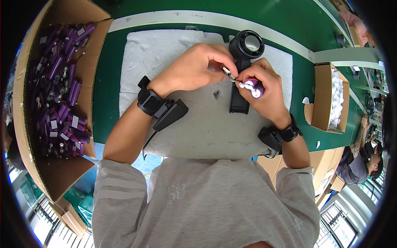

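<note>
The step in hand appears to be fine work on a lead that runs between a purple battery cell (pixel 257 88) and a small circuit board (pixel 226 71), both held over the neck of the black handheld fan (pixel 243 65). The left hand (pixel 202 68), just left of the fan, pinches the board between thumb and finger; the right hand (pixel 266 84), just right of it, has its fingers curled around the cell, whose pale end faces the wearer. Whether the lead is already fixed at both ends is too small to tell. The next move seems to call for keeping the cell still and the board steady, so that the thin lead is not strained.

Counted: one fan, lying on one white foam slab (pixel 194 128) that extends to both sides of it; one cell and one board in the hands; two black wrist modules, one on each forearm. There are two open cardboard boxes: a large box (pixel 98 78) well left of the fan, holding dozens of loose purple cells (pixel 56 68), too overlapped to number, and a smaller box (pixel 321 97) to the fan's right on the green bench (pixel 108 111), filled with white pieces (pixel 336 99), likewise uncountable.
</note>
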Motion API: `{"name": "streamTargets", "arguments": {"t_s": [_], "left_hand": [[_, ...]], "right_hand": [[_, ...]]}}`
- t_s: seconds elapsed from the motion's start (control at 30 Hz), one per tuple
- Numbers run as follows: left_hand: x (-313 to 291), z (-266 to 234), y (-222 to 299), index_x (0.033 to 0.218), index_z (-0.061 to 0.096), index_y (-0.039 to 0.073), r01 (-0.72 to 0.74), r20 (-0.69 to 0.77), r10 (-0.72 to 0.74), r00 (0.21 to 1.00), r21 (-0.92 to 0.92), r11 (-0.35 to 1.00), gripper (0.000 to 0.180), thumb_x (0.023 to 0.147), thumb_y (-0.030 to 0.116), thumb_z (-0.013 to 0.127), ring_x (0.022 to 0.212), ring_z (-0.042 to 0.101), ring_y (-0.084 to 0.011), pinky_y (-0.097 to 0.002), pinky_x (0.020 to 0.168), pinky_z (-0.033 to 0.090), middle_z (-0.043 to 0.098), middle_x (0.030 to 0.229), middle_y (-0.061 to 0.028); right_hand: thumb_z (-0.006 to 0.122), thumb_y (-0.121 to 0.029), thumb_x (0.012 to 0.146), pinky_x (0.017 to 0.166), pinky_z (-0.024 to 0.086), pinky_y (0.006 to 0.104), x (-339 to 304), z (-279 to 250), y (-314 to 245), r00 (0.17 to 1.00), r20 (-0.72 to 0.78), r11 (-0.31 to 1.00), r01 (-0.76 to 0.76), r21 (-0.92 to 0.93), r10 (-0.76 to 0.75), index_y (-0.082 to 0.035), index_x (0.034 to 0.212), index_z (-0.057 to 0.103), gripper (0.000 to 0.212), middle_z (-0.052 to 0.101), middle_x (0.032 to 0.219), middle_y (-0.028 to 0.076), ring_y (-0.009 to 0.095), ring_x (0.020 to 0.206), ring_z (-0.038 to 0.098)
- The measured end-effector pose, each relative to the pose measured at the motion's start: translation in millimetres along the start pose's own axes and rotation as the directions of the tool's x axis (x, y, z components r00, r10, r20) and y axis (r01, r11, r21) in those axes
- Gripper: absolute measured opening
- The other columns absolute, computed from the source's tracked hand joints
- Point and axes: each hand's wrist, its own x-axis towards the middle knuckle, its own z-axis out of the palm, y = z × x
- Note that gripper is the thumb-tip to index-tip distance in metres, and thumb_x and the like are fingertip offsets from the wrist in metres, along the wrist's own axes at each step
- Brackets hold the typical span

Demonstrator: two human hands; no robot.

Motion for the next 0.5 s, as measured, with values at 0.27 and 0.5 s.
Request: {"name": "streamTargets", "arguments": {"t_s": [0.27, 0.5], "left_hand": [[1.5, -0.2, 13.3, 0.086, 0.072, 0.008, 0.082, -0.014, -0.081, 0.997, 0.242, 0.967, 0.023, 0.071, -0.006, 0.062, 0.073, 0.059, -0.0207, -0.0309, 0.064, 0.048, 0.062, 0.088, -0.0078], [-1.8, 11.3, 20.5, 0.082, 0.064, 0.005, -0.047, 0.024, 0.043, 0.999, 0.171, 0.984, 0.018, 0.069, -0.007, 0.068, 0.076, 0.056, -0.0187, -0.0291, 0.067, 0.047, 0.058, 0.088, -0.0060]], "right_hand": [[0.075, 0.004, 0.061, 0.066, 0.047, 0.0325, 2.1, 1.4, 4.2, 0.997, 0.019, 0.993, 0.078, -0.089, -0.077, -0.006, 0.080, 0.062, 0.026, 0.062, 0.073, 0.004, 0.024, 0.078, 0.055], [0.075, 0.004, 0.058, 0.064, 0.047, 0.0324, 1.7, -0.1, 3.9, 0.993, 0.036, 0.990, 0.111, -0.085, -0.109, -0.005, 0.080, 0.062, 0.027, 0.062, 0.075, 0.005, 0.024, 0.076, 0.054]]}}
